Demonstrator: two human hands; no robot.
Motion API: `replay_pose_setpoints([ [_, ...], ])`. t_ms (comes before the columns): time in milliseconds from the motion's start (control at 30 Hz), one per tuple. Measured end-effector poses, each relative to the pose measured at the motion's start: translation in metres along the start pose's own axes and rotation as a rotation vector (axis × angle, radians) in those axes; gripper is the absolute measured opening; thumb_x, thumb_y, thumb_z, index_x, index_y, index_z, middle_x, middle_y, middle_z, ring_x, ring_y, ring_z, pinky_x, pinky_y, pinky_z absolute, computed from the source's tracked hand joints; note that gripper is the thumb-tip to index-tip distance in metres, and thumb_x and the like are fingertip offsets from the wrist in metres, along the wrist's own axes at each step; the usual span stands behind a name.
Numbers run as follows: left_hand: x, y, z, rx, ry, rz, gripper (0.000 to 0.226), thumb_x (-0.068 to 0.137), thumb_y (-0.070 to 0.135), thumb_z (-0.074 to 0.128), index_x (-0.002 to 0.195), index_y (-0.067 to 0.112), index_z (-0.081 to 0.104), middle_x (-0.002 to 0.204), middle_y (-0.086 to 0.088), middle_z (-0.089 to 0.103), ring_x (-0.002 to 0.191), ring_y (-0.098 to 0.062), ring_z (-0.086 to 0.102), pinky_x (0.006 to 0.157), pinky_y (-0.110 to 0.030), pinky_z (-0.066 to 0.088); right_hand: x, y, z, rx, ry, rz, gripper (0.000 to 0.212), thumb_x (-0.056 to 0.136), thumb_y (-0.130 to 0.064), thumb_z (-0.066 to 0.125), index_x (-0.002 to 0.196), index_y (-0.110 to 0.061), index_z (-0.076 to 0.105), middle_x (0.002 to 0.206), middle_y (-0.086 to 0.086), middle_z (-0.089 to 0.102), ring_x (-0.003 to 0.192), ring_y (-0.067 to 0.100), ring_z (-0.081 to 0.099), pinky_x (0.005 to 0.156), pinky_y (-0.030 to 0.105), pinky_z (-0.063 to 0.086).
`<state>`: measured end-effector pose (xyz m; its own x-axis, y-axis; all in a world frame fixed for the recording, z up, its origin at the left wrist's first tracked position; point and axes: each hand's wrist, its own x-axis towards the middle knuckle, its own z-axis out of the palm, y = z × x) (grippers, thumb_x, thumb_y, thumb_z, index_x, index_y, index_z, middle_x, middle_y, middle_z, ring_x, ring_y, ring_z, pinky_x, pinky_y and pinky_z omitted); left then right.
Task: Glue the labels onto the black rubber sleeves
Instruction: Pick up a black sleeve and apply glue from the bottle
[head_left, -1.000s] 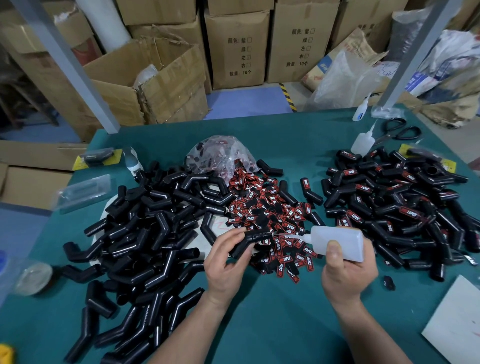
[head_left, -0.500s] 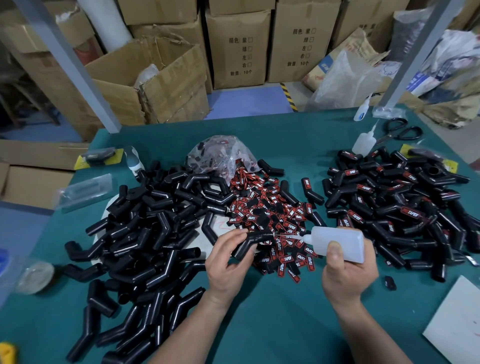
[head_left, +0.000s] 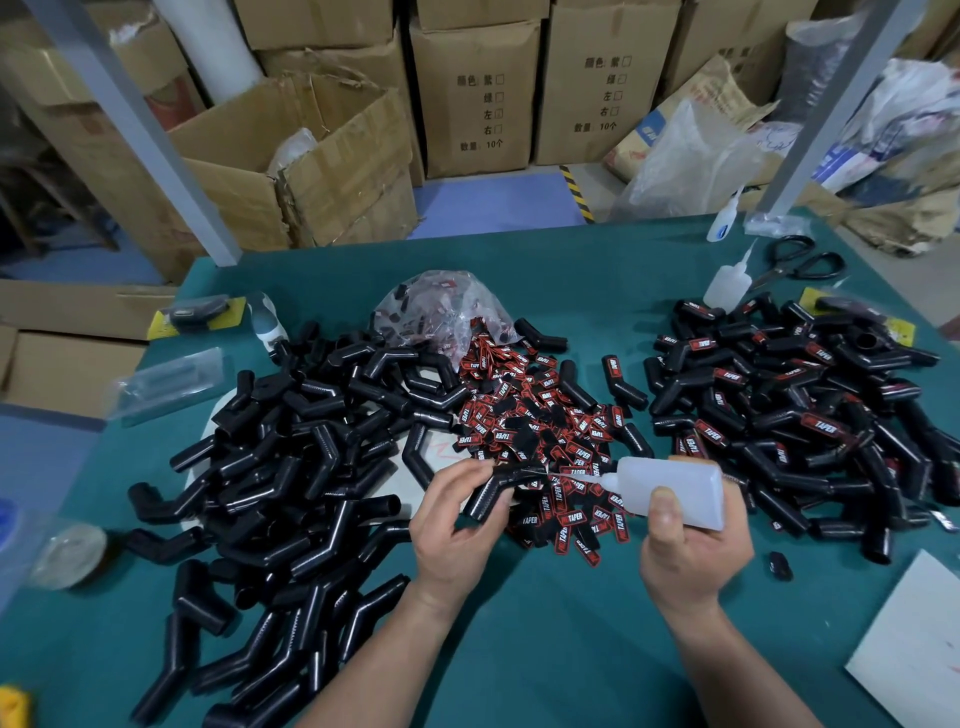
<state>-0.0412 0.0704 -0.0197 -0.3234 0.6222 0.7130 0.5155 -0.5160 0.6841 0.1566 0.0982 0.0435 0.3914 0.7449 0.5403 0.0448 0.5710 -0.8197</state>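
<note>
Over the green tabletop (head_left: 571, 649), left grip (head_left: 457, 525) holds a sleeve (head_left: 491, 496), right grip (head_left: 691, 551) clasps the glue bottle (head_left: 675, 488), apparently dabbing glue; next comes pressing on a label (head_left: 574, 517).

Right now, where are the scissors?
In the head view, the scissors lie at the far right of the table, beside a small glue bottle, behind the labelled sleeves.

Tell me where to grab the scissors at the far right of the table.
By the black handle loops of the scissors, coming from the right. They lie flat, loops to the right and blades pointing left at the small glue bottle, so that side is probably safest and free of the sleeve pile.
</note>
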Motion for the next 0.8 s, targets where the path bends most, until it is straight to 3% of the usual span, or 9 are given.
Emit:
replay_pose_setpoints([
  [167,0.0003,-0.0013,-0.0004,-0.001,-0.002,0.000,0.036,0.083,0.004,0.081,0.116,0.003,0.069,0.117,0.003,0.068,0.107,-0.015,0.069,0.098,-0.028,0.055,-0.0002,0.0007,-0.0005,0.022,0.013,0.038,0.020,0.087,-0.032,0.066,0.105,-0.042,0.067,0.092,-0.024,0.067,0.077,-0.008,0.060,0.066,0.009,0.046],
  [333,-0.0005,-0.0018,0.0000,0.002,-0.009,0.004,0.031,0.083,0.004,0.081,0.112,-0.002,0.071,0.116,0.002,0.068,0.106,-0.017,0.070,0.097,-0.028,0.055,0.0012,-0.0056,0.0023,0.007,-0.013,0.040,0.019,0.090,-0.057,0.066,0.104,-0.045,0.065,0.093,-0.026,0.065,0.079,-0.007,0.060,0.066,0.010,0.046],
  [800,-0.0006,-0.0013,0.0004,-0.022,-0.002,-0.003,0.034,0.084,0.005,0.081,0.115,0.002,0.069,0.115,0.002,0.069,0.104,-0.019,0.070,0.095,-0.031,0.057,-0.0015,-0.0027,0.0018,0.010,-0.034,0.039,0.017,0.089,-0.051,0.068,0.104,-0.045,0.065,0.093,-0.025,0.065,0.077,-0.003,0.061,0.064,0.014,0.048],
])
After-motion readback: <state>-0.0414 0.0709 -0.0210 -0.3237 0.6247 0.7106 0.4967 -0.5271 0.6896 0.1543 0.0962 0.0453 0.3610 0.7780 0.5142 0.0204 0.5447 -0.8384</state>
